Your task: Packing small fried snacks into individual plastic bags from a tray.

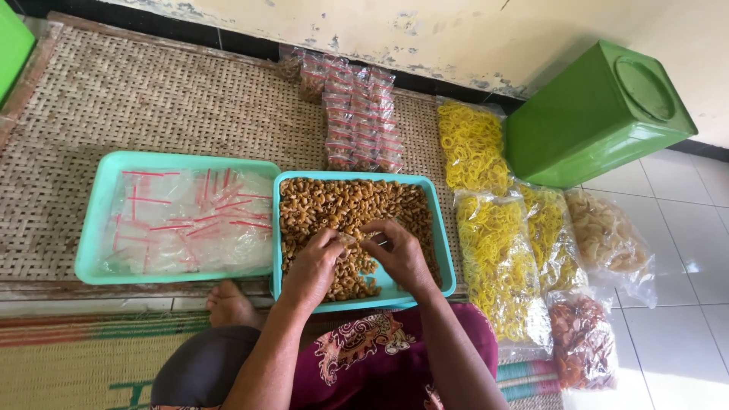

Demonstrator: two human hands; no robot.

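Below the centre of the frame, the left hand (313,269) and right hand (400,254) meet over a teal tray (444,250) of brown curled snacks (342,209), their fingertips pinched together on a small clear bag (355,241) held between them just above the heap. Beside it, to the left, a second teal tray (95,220) holds empty clear bags with red strips (190,220). Filled small packets (361,121) lie in rows above, yellow snack bags (486,228) to the right, and a green tin (596,114) in the upper right.
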